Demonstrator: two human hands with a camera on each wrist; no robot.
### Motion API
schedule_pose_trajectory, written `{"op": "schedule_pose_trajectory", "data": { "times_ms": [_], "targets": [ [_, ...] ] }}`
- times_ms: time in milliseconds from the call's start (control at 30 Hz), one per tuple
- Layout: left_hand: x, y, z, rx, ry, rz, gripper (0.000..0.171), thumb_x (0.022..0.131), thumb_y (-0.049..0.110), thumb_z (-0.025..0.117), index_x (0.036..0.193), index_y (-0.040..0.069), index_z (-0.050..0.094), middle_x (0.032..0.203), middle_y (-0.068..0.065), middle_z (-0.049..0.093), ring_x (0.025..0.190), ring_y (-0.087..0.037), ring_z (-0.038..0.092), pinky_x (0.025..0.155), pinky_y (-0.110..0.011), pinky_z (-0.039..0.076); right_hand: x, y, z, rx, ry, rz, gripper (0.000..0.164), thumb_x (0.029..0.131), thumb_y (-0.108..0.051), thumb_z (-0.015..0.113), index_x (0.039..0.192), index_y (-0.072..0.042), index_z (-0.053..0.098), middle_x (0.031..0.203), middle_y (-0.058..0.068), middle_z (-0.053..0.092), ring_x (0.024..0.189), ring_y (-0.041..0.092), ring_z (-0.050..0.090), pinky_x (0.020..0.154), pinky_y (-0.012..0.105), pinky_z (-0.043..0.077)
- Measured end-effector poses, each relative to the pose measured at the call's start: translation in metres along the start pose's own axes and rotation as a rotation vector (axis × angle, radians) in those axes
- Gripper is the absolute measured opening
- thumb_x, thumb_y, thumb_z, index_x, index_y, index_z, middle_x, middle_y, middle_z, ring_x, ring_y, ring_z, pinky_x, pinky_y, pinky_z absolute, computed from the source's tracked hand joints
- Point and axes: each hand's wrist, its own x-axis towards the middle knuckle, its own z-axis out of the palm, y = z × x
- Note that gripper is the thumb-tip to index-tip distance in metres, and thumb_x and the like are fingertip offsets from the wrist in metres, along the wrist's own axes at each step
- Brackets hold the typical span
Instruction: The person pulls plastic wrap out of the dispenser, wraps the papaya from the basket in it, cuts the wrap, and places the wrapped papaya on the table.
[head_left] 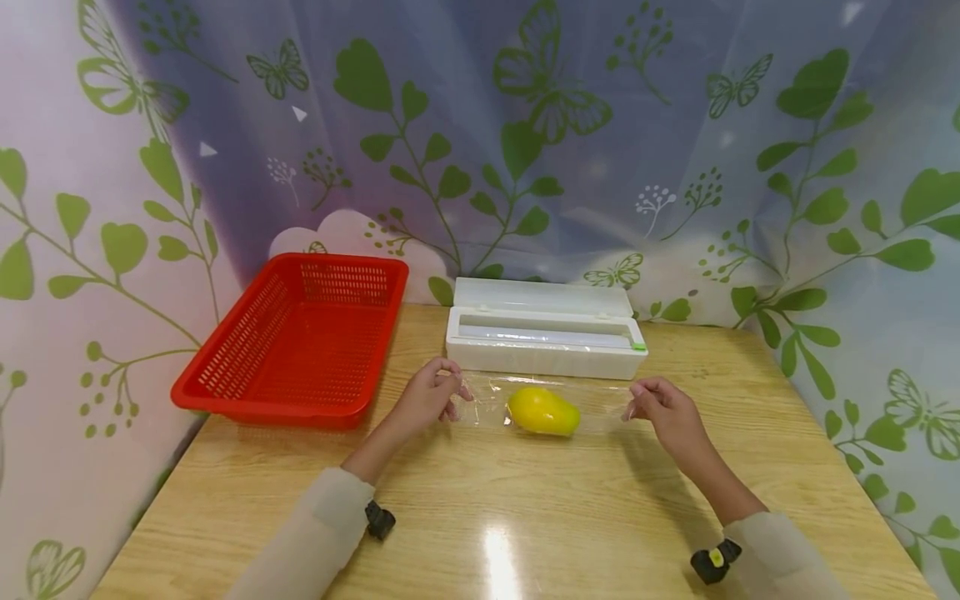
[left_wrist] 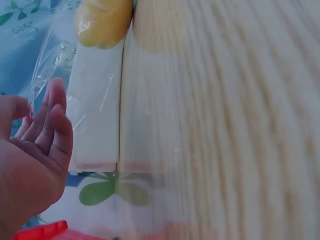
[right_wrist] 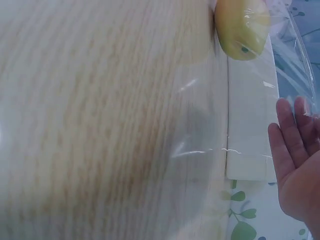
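A sheet of clear cling film (head_left: pixel 600 403) is stretched between the two hands, over a yellow mango (head_left: pixel 543 411) on the table. My left hand (head_left: pixel 429 393) pinches the film's left end between thumb and fingertips. At the opposite end, my right hand (head_left: pixel 669 413) pinches it too. In the left wrist view, the gathered film edge runs up from the thumb and index finger of the left hand (left_wrist: pixel 37 135). The right wrist view catches the green-tinged end of the mango (right_wrist: pixel 242 32) behind the film, with the right hand (right_wrist: pixel 300 165) partly cut off by the frame.
Just behind the mango stands a white cling film dispenser (head_left: pixel 547 360), its lid (head_left: pixel 543 296) raised and a roll (head_left: pixel 543 335) inside. A red plastic basket (head_left: pixel 292 408) sits at the left. Patterned cloth (head_left: pixel 480 125) hangs along the back of the wooden table (head_left: pixel 600 517).
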Motion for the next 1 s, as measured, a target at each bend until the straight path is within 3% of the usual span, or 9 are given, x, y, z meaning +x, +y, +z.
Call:
{"op": "schedule_pose_trajectory", "data": {
  "times_ms": [233, 400, 633, 1000],
  "targets": [
    [0.005, -0.004, 0.0, 0.022, 0.008, 0.008, 0.015, 0.104, 0.013, 0.052, 0.115, 0.004, 0.055, 0.083, -0.016, 0.07, 0.046, -0.016, 0.052, 0.05, -0.034, 0.053, 0.004, 0.0, 0.001, 0.062, 0.034, 0.023, 0.043, 0.104, -0.031, 0.056, 0.118, 0.01, 0.054, 0.078, 0.003, 0.062, 0.066, 0.017, 0.064, 0.064, 0.03, 0.058],
    [0.011, -0.006, 0.002, 0.035, 0.038, 0.013, 0.017, 0.104, 0.012, 0.053, 0.116, 0.001, 0.056, 0.077, -0.013, 0.068, 0.044, -0.013, 0.05, 0.047, -0.036, 0.053, 0.013, 0.004, 0.005, 0.064, 0.053, 0.027, 0.041, 0.104, -0.031, 0.057, 0.116, 0.008, 0.056, 0.076, -0.001, 0.06, 0.056, 0.011, 0.057, 0.056, 0.028, 0.054],
    [0.022, -0.012, 0.004, 0.037, 0.068, 0.006, 0.019, 0.105, 0.015, 0.053, 0.118, 0.001, 0.056, 0.074, -0.01, 0.066, 0.041, -0.013, 0.05, 0.043, -0.033, 0.051, 0.024, 0.007, 0.01, 0.006, 0.074, 0.077, 0.037, 0.105, -0.032, 0.054, 0.116, 0.003, 0.057, 0.076, -0.003, 0.058, 0.055, 0.007, 0.053, 0.051, 0.025, 0.049],
    [0.033, -0.021, 0.006, 0.116, 0.139, -0.043, 0.017, 0.104, 0.015, 0.053, 0.115, 0.003, 0.058, 0.075, -0.014, 0.068, 0.04, -0.013, 0.048, 0.041, -0.027, 0.048, 0.035, 0.011, 0.02, -0.048, 0.09, 0.135, 0.034, 0.106, -0.024, 0.052, 0.117, 0.009, 0.057, 0.075, 0.0, 0.057, 0.052, 0.006, 0.051, 0.05, 0.022, 0.047]
  ]
}}
